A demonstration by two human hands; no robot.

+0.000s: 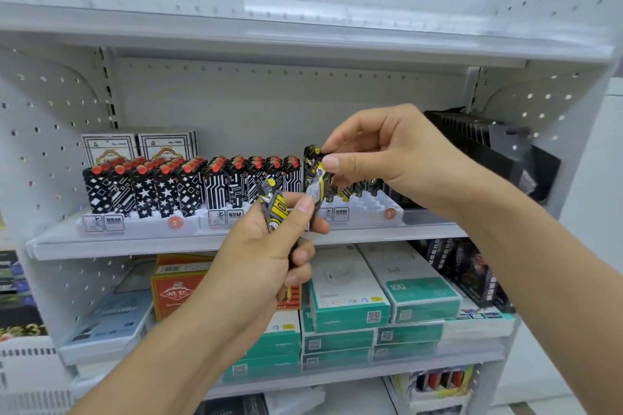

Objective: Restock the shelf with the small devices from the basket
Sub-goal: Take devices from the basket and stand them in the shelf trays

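Right up front, the left hand (269,256) is curled around a small bunch of black-and-yellow lighters (274,209), thumb pressed on top. Just above it the right hand (381,158) pinches one more lighter (315,175) by its top end, tilted, its lower end touching the left hand's bunch. Behind them on the shelf (209,241) sit white trays (141,222) packed with upright black-and-white lighters with red caps (148,185), and a third tray (371,209) on the right has only a few yellow-patterned ones in it. Two white boxes (138,145) stand at the back, green boxes (350,300) fill the shelf below
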